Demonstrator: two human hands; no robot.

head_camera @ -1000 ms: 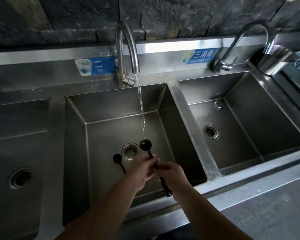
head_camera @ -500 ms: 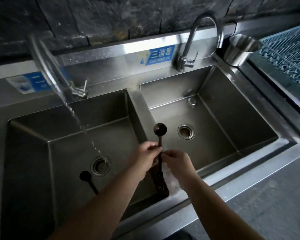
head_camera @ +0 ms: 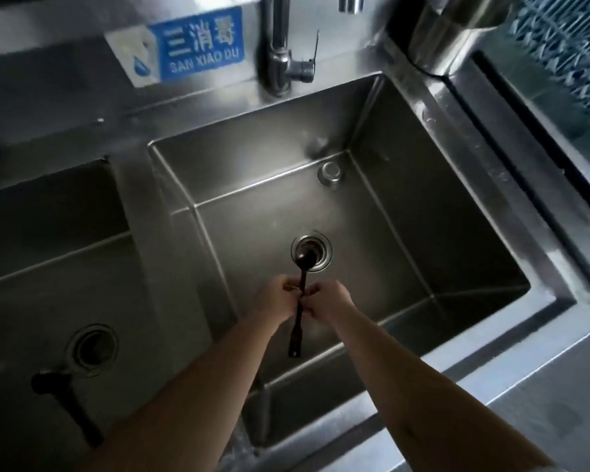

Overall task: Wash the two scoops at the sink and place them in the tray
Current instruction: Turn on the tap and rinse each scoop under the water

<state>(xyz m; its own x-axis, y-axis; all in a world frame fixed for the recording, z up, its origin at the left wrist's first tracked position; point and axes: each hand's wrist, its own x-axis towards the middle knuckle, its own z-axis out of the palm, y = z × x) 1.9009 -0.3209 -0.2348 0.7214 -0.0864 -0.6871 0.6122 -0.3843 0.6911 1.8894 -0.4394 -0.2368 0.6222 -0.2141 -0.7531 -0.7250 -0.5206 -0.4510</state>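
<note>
Stainless steel sink counter with two basins fills the view. Nearest, the left hand and right hand meet over the right basin, each pinching the handle of a dark long-handled scoop held upright, its bowl over the round drain. A second dark scoop lies in the left basin beside its drain. Farther back stand a chrome tap, a blue sign, a steel cup and a blue rack.
</note>
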